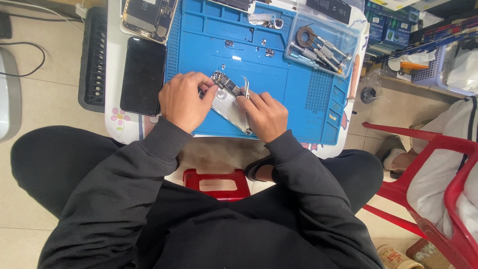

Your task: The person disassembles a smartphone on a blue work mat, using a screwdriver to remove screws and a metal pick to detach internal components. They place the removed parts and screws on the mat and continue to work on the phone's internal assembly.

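Both hands are down on the blue silicone work mat (303,94), which covers most of the small white desk (112,74). At the mat's near edge lies the opened silver phone body (230,105), angled across it. The left hand (183,101) is curled, fingers pinned together on the phone body's upper end. The right hand (264,115) rests on the phone body's lower side, fingers clamped on slim curved metal tweezers (246,88), whose upper end pokes up just above the phone. Left of the mat lies a black phone screen panel (143,74), with a second opened phone (149,17) beyond it. At the mat's far right corner sits a clear plastic tray of screwdrivers (321,45).
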